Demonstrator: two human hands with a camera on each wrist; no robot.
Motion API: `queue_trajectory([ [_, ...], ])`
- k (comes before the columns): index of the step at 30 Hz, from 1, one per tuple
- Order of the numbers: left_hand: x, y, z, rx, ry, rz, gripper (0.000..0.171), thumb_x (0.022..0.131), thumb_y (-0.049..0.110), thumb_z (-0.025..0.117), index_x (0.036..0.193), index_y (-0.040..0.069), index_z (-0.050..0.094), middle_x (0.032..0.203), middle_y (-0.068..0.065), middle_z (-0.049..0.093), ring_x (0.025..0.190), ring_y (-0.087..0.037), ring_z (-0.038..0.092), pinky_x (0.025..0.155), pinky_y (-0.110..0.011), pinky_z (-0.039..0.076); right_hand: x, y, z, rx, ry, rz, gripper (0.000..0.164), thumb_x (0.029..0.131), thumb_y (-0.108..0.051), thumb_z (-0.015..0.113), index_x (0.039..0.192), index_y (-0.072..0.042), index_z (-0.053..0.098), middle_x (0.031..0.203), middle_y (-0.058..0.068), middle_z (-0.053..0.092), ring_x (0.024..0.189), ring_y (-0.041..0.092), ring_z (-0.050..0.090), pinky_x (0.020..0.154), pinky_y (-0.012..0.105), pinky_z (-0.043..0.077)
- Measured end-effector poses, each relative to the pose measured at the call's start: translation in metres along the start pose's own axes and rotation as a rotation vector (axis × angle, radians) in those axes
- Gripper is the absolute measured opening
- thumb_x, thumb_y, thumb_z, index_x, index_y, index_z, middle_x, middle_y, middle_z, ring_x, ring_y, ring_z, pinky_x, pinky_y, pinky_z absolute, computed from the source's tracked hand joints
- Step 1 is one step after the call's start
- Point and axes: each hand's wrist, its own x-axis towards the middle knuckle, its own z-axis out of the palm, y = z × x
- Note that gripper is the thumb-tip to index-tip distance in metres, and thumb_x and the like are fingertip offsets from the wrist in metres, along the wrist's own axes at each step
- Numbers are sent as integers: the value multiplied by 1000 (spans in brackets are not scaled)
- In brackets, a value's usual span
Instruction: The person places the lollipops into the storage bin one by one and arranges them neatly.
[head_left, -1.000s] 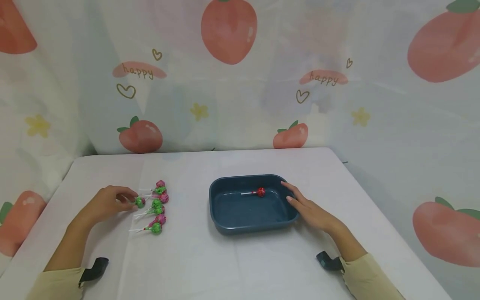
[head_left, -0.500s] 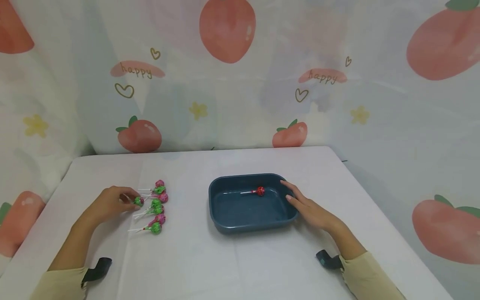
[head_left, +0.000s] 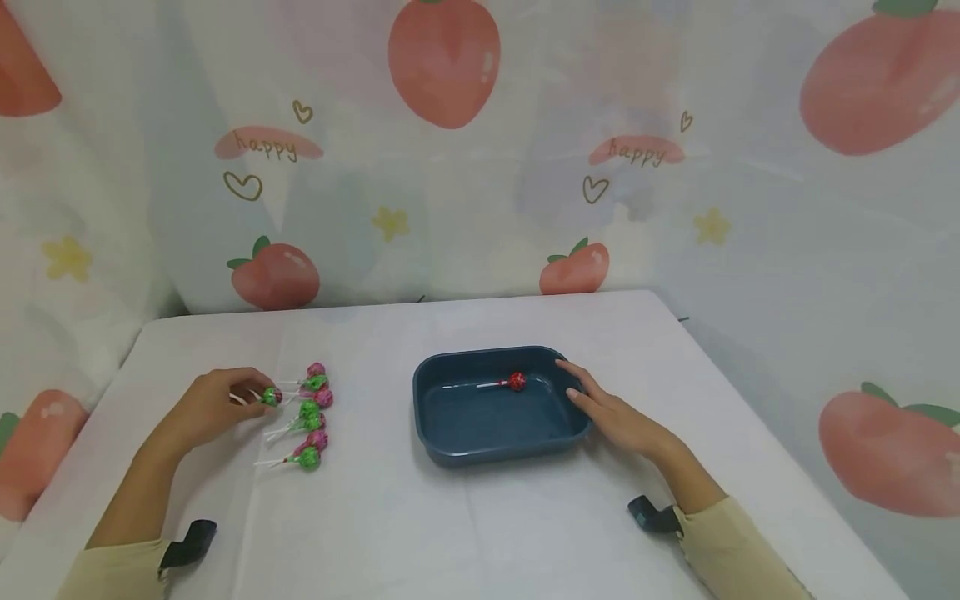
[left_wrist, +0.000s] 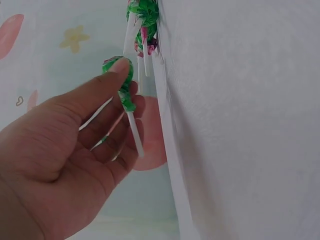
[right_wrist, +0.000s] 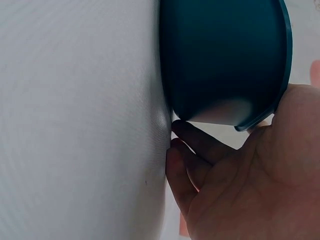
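Note:
My left hand (head_left: 212, 408) pinches a lollipop (head_left: 272, 397) in a green wrapper, beside the left-hand row on the table. In the left wrist view the thumb presses on its wrapped head, and the white stick (left_wrist: 135, 134) angles down across the fingers. More lollipops (head_left: 308, 458) in green and pink wrappers lie in a close column just to the right. At the right end of a dark blue rectangular tray (head_left: 487, 456), my right hand (head_left: 618, 423) rests with extended fingers on the rim and outer wall. One red lollipop (head_left: 517, 382) lies inside the tray.
A white cloth covers the table (head_left: 375, 533). Behind it hangs a curtain (head_left: 480, 183) printed with peaches, hearts and yellow flowers. Dark camera mounts (head_left: 191, 543) sit at both wrists.
My left hand has drawn the green lollipop slightly left, away from the column, and its stick now shows between the fingers. The right hand stays at the tray. The head view shifts slightly.

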Motion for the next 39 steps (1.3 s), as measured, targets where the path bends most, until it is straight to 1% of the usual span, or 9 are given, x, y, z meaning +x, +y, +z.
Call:
queue_trajectory([
  [3, 0, 3, -1, 8, 12, 14, 26, 88, 11, 84, 112, 9, 74, 99, 0, 71, 91, -23, 66, 76, -34, 54, 0, 0, 1, 14, -5, 7, 55, 113, -46, 33, 165, -38, 16, 171, 12, 15, 153, 45, 16, 112, 74, 15],
  [7, 3, 11, -4, 26, 33, 63, 24, 88, 9, 83, 111, 10, 75, 100, 1, 72, 92, -22, 66, 79, -34, 55, 1, 0, 2, 26, -3, 9, 55, 113, -46, 34, 165, -37, 17, 171, 11, 14, 153, 44, 15, 113, 73, 14],
  [12, 9, 28, -8, 44, 37, 98, 24, 90, 9, 81, 113, 10, 74, 102, 1, 72, 95, -23, 66, 83, -41, 55, 1, 0, 1, 18, -4, -2, 56, 112, -48, 33, 165, -36, 17, 171, 12, 15, 153, 44, 15, 113, 73, 14],
  [16, 19, 43, -7, 22, 40, 132, 24, 90, 8, 80, 114, 7, 73, 101, -1, 72, 95, -24, 66, 85, -47, 54, 1, 1, 1, 11, -2, -5, 56, 112, -49, 33, 164, -37, 18, 170, 11, 15, 153, 44, 15, 113, 73, 14],
  [18, 26, 50, -5, 4, 39, 151, 24, 91, 8, 80, 114, 8, 73, 101, 0, 72, 95, -23, 66, 85, -47, 53, 1, 2, 1, 7, 2, -2, 56, 112, -50, 33, 164, -38, 18, 170, 11, 15, 153, 44, 15, 113, 73, 14],
  [24, 42, 69, 5, -27, 33, 171, 22, 90, 10, 82, 111, 13, 74, 100, 3, 72, 94, -19, 66, 85, -44, 53, 1, 1, -1, 10, -1, 3, 56, 112, -50, 33, 165, -38, 17, 171, 11, 14, 153, 44, 15, 113, 73, 14],
  [29, 53, 83, 13, -64, 12, 206, 20, 91, 12, 81, 110, 13, 75, 101, 3, 71, 94, -19, 66, 86, -45, 53, 2, -1, 0, 4, 7, -4, 56, 112, -50, 33, 165, -37, 17, 171, 11, 15, 153, 44, 16, 113, 73, 15],
  [36, 64, 99, 26, -90, 14, 182, 21, 91, 12, 82, 110, 13, 75, 101, 2, 71, 95, -20, 65, 88, -46, 53, 3, -1, 2, 1, 2, 1, 56, 112, -49, 33, 165, -36, 16, 171, 12, 15, 153, 44, 17, 112, 73, 16],
  [39, 67, 106, 33, -105, 11, 192, 22, 90, 13, 83, 110, 13, 75, 101, 2, 72, 95, -20, 65, 88, -47, 53, 2, -1, 2, -1, 8, 7, 56, 113, -46, 34, 165, -36, 16, 170, 13, 15, 152, 45, 18, 112, 74, 16],
])
